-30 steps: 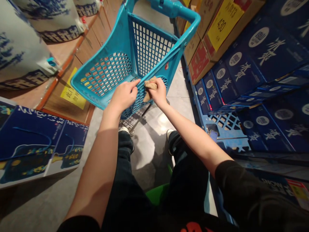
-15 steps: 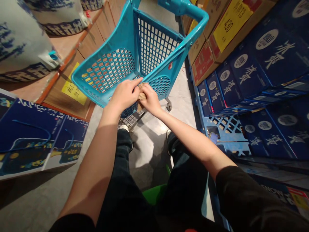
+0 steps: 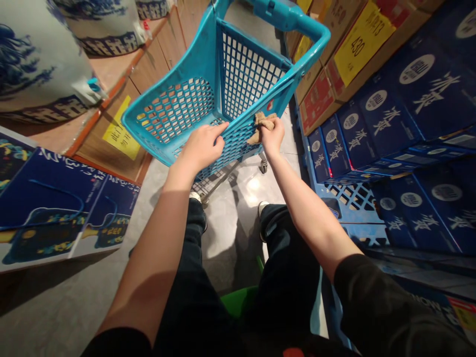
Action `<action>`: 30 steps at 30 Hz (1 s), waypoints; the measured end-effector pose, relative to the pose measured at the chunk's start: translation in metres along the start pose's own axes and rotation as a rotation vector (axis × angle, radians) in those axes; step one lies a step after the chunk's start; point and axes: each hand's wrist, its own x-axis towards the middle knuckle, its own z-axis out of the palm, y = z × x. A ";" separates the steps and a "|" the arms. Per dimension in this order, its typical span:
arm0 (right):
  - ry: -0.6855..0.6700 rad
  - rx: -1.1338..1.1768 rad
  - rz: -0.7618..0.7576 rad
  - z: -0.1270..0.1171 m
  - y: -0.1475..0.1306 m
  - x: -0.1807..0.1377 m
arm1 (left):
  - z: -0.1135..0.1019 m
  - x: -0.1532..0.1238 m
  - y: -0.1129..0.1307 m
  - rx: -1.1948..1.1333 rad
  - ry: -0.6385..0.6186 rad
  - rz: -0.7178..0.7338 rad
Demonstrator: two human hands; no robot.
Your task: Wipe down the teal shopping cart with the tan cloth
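Observation:
A blue plastic shopping cart (image 3: 206, 47) with latticed walls stands in front of my legs. My left hand (image 3: 203, 148) grips the near top rim, its index finger stretched along the edge and the thumb on the outer side; the other fingers are mostly hidden. Farther right along that same side, my right hand (image 3: 274, 136) is closed on a crumpled tan cloth (image 3: 262, 124) pressed against the rim and outer wall.
Blue cartons (image 3: 386, 119) are stacked at right on a blue plastic pallet (image 3: 360, 218), beside cardboard boxes with a yellow price sign (image 3: 362, 42). Large blue-and-white jars (image 3: 33, 59) stand on a wooden shelf at left, above blue gift boxes (image 3: 63, 198). Something green (image 3: 238, 300) shows beneath me.
My right hand has slid right along the cart's side with the cloth, away from my left hand. My left hand stays on the rim. The view has shifted slightly.

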 end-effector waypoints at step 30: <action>-0.124 -0.248 0.021 -0.039 0.022 -0.002 | 0.001 -0.001 -0.003 0.042 -0.007 0.012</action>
